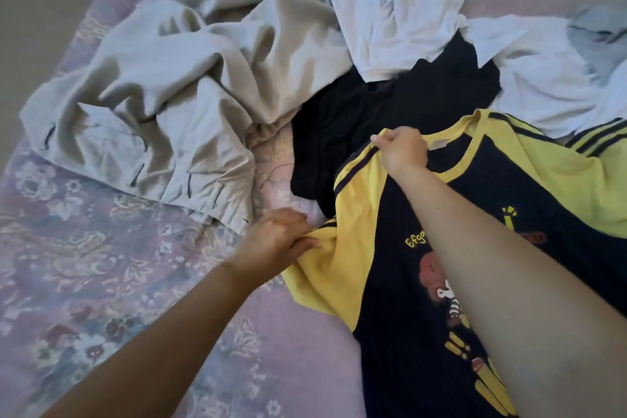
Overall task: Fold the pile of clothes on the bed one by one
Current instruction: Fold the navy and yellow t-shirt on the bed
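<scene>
Navy-yellow shirt (390, 282) front-up on bed (101, 282); beige trousers (163, 85), white garments (390, 3) crumpled beyond.

This is looking like a bedroom in a home. A bed (101, 282) is wearing a pink flowered sheet, and loose clothes (176, 78) are lying heaped across it, with plain floor (30, 3) showing beside it.

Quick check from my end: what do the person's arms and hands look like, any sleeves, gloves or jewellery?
Both forearms are bare as far as the frame shows, no sleeves visible. The left hand and right hand wear no gloves. No watch, bracelet or ring can be made out.
</scene>
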The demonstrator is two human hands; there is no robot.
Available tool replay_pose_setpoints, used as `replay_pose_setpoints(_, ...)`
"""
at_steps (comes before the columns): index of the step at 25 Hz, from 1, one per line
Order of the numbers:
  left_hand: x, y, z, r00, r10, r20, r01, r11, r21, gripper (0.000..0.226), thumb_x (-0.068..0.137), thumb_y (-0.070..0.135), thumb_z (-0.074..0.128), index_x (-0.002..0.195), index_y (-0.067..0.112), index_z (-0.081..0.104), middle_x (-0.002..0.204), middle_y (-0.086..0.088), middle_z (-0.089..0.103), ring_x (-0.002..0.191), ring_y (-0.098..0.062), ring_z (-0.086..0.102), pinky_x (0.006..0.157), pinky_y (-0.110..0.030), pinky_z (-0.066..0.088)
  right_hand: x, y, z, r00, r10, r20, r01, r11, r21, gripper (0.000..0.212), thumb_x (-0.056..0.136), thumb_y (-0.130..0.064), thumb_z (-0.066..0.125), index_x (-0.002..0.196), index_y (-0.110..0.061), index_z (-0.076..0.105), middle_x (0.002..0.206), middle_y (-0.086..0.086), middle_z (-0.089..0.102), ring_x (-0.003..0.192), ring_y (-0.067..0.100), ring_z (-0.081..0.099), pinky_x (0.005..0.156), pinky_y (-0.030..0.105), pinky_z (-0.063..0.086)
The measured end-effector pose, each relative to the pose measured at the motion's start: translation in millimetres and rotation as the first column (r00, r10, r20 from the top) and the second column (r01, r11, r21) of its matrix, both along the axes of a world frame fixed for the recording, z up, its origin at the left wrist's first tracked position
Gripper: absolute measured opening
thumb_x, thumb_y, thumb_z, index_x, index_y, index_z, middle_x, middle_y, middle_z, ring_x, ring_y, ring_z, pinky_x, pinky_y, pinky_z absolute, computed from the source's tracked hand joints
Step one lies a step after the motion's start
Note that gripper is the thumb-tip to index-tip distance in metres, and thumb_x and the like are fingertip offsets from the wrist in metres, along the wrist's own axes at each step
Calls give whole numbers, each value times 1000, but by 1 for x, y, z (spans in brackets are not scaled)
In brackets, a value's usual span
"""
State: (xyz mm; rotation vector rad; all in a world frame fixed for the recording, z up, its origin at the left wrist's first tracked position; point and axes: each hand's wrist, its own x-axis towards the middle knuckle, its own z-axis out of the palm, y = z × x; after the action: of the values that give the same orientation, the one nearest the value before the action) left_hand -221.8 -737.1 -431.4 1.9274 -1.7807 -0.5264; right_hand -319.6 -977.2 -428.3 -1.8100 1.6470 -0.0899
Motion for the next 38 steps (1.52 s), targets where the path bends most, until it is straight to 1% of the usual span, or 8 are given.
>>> replay_pose_setpoints(5,-10,22,28,817,497,-293,-377,844,382,47,89,42,61,64,4,47,56,1,43,55,-12,43,54,-24,31,2,-10,8,996,24,-89,-12,991,133,22,89,-36,63,82,-15,59,108,9,61,113,32,52,92,41,46)
replay_pose_setpoints(16,-22,57,19,815,482,322,-576,612,542,57,86,38,65,135,20,42,119,-2,57,113,-25,52,93,-35,33,6,5,15,972,47,228,-11,987,-160,5,96,-12,51,91,-10,53,111,8,52,99,20,60,87,29,49)
replay_pose_setpoints(22,2,74,32,247,865,-437,-478,501,721,24,79,21,77,73,13,55,63,1,49,47,-5,47,41,-14,35,-40,101,11,900,325,291,-236,924,-301,42,95,-10,53,135,-5,44,149,10,31,138,17,29,108,14,20)
replay_pose_setpoints(29,6,65,41,418,786,-455,-473,616,630,21,90,26,64,82,11,51,69,0,49,60,-12,47,46,-18,39,-136,288,-23,836,545,69,-455,758,-467,40,99,-42,37,116,-10,53,124,9,52,111,23,47,94,33,37)
replay_pose_setpoints(32,1,60,47,236,863,-447,-395,505,767,21,96,26,56,86,8,52,74,-5,55,67,-20,56,46,-25,52,-105,336,-2,915,-50,401,62,998,-17,43,94,-55,38,107,-16,51,106,2,52,100,18,49,81,23,40)
replay_pose_setpoints(34,-1,59,56,80,903,-423,-294,427,855,18,97,21,55,83,10,53,75,-6,56,67,-17,56,49,-26,55,-76,345,9,496,-774,394,416,610,674,38,96,-43,45,117,-12,50,108,5,59,106,22,56,78,20,44)
replay_pose_setpoints(36,-4,61,60,20,914,-405,-274,394,877,16,96,18,55,82,11,52,74,-5,54,64,-14,52,45,-20,51,-61,341,9,113,-968,223,297,247,922,43,99,-39,42,131,-11,47,114,4,61,107,18,59,84,24,44)
replay_pose_setpoints(38,-5,64,63,53,918,-393,-287,391,874,19,96,17,55,79,13,50,70,-3,50,59,-11,48,40,-15,46,-61,334,9,-107,-976,192,192,169,967,39,98,-39,46,128,-15,48,97,-2,60,80,10,60,80,26,47)
